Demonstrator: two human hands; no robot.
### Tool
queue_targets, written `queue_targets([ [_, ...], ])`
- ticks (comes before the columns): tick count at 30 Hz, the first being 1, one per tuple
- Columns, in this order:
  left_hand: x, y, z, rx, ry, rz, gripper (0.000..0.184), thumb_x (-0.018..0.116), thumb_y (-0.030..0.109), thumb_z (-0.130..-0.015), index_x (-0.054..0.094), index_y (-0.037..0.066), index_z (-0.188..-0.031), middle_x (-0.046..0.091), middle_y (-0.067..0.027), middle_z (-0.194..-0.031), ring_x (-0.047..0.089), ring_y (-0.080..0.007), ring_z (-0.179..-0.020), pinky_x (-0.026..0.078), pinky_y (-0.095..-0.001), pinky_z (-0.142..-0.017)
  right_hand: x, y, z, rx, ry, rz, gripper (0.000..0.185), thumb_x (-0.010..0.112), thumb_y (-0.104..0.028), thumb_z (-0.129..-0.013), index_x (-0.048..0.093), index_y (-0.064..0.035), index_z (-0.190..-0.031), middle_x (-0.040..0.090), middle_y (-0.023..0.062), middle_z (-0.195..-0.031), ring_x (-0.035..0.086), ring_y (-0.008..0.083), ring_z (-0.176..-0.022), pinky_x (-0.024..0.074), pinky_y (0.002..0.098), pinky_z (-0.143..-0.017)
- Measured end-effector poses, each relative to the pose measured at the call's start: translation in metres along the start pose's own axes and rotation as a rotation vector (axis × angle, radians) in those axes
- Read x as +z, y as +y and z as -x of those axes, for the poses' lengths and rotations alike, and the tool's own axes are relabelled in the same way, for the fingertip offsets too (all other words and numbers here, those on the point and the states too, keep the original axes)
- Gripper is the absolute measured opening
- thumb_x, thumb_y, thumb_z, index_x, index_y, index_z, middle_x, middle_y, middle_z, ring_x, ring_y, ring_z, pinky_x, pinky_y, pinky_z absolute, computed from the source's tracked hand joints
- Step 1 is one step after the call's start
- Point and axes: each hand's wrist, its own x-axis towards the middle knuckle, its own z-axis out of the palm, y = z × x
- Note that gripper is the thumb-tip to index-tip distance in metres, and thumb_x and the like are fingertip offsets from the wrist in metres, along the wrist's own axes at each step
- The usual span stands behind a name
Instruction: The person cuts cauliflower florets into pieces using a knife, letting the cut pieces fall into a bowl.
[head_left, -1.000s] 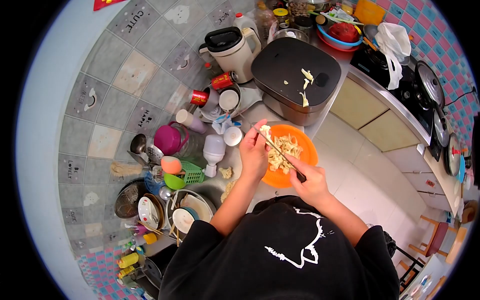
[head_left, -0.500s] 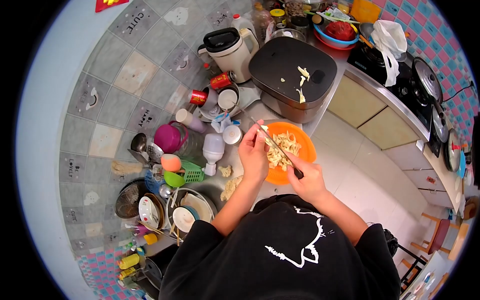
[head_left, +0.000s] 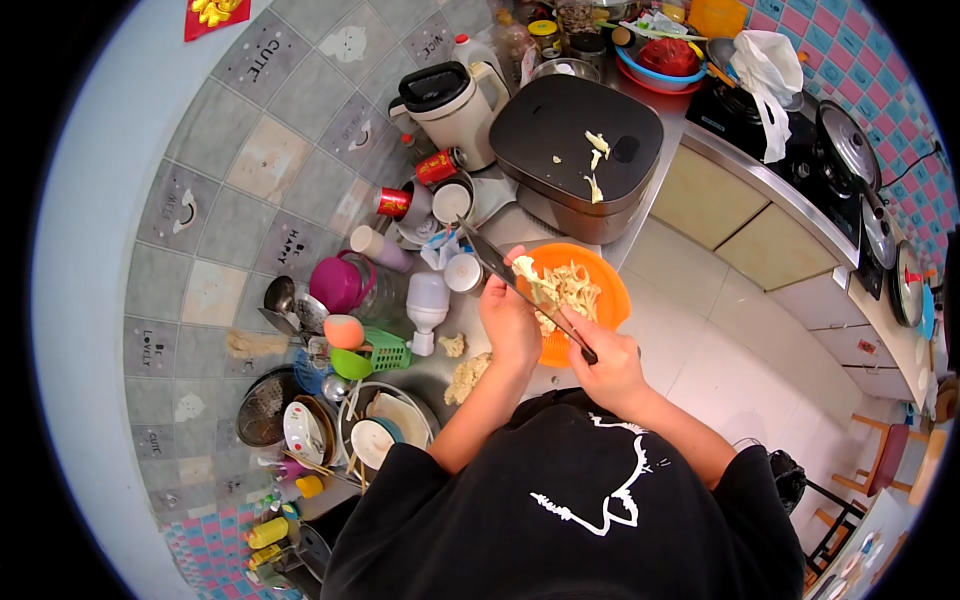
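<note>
My right hand [head_left: 609, 363] is closed round the dark handle of a kitchen knife [head_left: 488, 256], whose blade slants up and left past my other hand. My left hand [head_left: 509, 318] pinches a pale cauliflower piece [head_left: 523, 268] against the blade; the fingertips are partly hidden behind it. Both hands are over the near left part of an orange plastic basin [head_left: 618, 305]. Inside it lies a heap of cut cauliflower [head_left: 574, 290]. Beside my left forearm, a larger cauliflower chunk [head_left: 467, 379] and a small floret [head_left: 452, 345] rest on the metal counter.
A dark-lidded appliance [head_left: 560, 125] with cauliflower scraps on top stands beyond the basin. Along the tiled wall are a white jug blender [head_left: 447, 105], red cans [head_left: 437, 166], a pink-lidded jar [head_left: 337, 285] and a pot of dishes [head_left: 405, 395]. A stove [head_left: 800, 160] is at right.
The knife blade has turned, showing more of its broad face, and its tip has shifted left. The view has shifted slightly. My left hand still grips the cauliflower piece.
</note>
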Motion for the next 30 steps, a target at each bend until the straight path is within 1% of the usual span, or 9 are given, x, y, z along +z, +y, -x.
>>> queue_targets([
  [3, -0.003, -0.002, 0.001, -0.025, -0.007, -0.010, 0.031, 0.051, 0.004, -0.086, 0.047, -0.005, -0.116, 0.057, -0.0082, -0.102, 0.056, -0.0143, -0.089, 0.045, -0.0273, -0.080, 0.002, 0.000, 0.001, -0.009, 0.010, 0.011, 0.044, 0.059, 0.002, -0.072, 0.053, -0.0010, -0.115, 0.062, 0.0190, -0.086, 0.062, 0.0317, -0.073, 0.0506, 0.0342, -0.064],
  [5, -0.003, -0.004, 0.002, -0.060, 0.032, -0.019, 0.029, 0.052, 0.004, -0.086, 0.049, -0.005, -0.114, 0.057, -0.0082, -0.100, 0.056, -0.0140, -0.087, 0.045, -0.0267, -0.079, 0.004, 0.000, -0.001, 0.002, 0.010, 0.019, 0.044, 0.059, 0.002, -0.072, 0.053, -0.0010, -0.115, 0.062, 0.0191, -0.086, 0.062, 0.0319, -0.073, 0.0506, 0.0346, -0.064],
  [13, -0.015, -0.015, 0.004, -0.081, 0.121, -0.061, 0.026, 0.050, 0.003, -0.087, 0.053, -0.005, -0.111, 0.059, -0.0068, -0.100, 0.057, -0.0130, -0.087, 0.045, -0.0254, -0.078, 0.013, 0.005, 0.000, 0.047, 0.022, 0.046, 0.041, 0.059, 0.001, -0.073, 0.054, -0.0009, -0.114, 0.062, 0.0195, -0.082, 0.062, 0.0326, -0.071, 0.0503, 0.0354, -0.063],
  [15, -0.021, -0.020, 0.002, -0.080, 0.148, -0.090, 0.025, 0.050, 0.003, -0.087, 0.053, -0.005, -0.111, 0.059, -0.0062, -0.100, 0.057, -0.0123, -0.088, 0.045, -0.0250, -0.077, 0.016, 0.006, -0.002, 0.121, -0.009, -0.008, 0.040, 0.058, 0.001, -0.073, 0.055, -0.0007, -0.113, 0.062, 0.0199, -0.080, 0.062, 0.0327, -0.070, 0.0500, 0.0354, -0.062],
  [17, -0.025, -0.023, 0.001, -0.065, 0.182, -0.106, 0.025, 0.051, 0.005, -0.088, 0.055, -0.004, -0.110, 0.060, -0.0054, -0.099, 0.057, -0.0106, -0.086, 0.044, -0.0233, -0.074, 0.019, 0.007, -0.001, 0.113, -0.008, -0.010, 0.039, 0.059, 0.000, -0.074, 0.055, -0.0007, -0.113, 0.062, 0.0199, -0.079, 0.062, 0.0327, -0.070, 0.0498, 0.0354, -0.062],
  [25, -0.032, -0.028, -0.001, -0.048, 0.232, -0.221, 0.021, 0.050, 0.007, -0.088, 0.058, -0.003, -0.106, 0.062, -0.0062, -0.096, 0.058, -0.0106, -0.080, 0.045, -0.0228, -0.070, 0.028, 0.014, 0.002, 0.078, 0.029, 0.036, 0.038, 0.058, 0.000, -0.074, 0.056, -0.0018, -0.112, 0.061, 0.0195, -0.077, 0.062, 0.0331, -0.067, 0.0497, 0.0364, -0.061],
  [27, -0.033, -0.032, 0.000, -0.066, 0.246, -0.261, 0.021, 0.050, 0.007, -0.088, 0.058, -0.003, -0.106, 0.063, -0.0065, -0.095, 0.058, -0.0108, -0.080, 0.046, -0.0230, -0.069, 0.030, 0.014, 0.000, 0.151, -0.033, 0.039, 0.037, 0.059, 0.000, -0.073, 0.057, -0.0023, -0.111, 0.061, 0.0196, -0.076, 0.062, 0.0333, -0.068, 0.0498, 0.0369, -0.061],
  [29, -0.033, -0.035, -0.002, -0.046, 0.271, -0.207, 0.025, 0.047, 0.016, -0.093, 0.060, -0.001, -0.107, 0.060, 0.0009, -0.082, 0.047, -0.0050, -0.065, 0.038, -0.0195, -0.059, 0.032, 0.018, 0.003, 0.127, -0.017, 0.043, 0.037, 0.059, 0.000, -0.074, 0.057, -0.0026, -0.110, 0.061, 0.0197, -0.076, 0.062, 0.0334, -0.068, 0.0497, 0.0369, -0.061],
  [30, -0.034, -0.035, -0.002, -0.045, 0.275, -0.204, 0.025, 0.047, 0.016, -0.093, 0.060, -0.001, -0.107, 0.060, 0.0009, -0.082, 0.047, -0.0050, -0.065, 0.038, -0.0195, -0.059, 0.033, 0.020, 0.004, 0.103, 0.001, 0.046, 0.036, 0.059, -0.001, -0.074, 0.058, -0.0029, -0.109, 0.061, 0.0197, -0.075, 0.061, 0.0334, -0.067, 0.0496, 0.0369, -0.060],
])
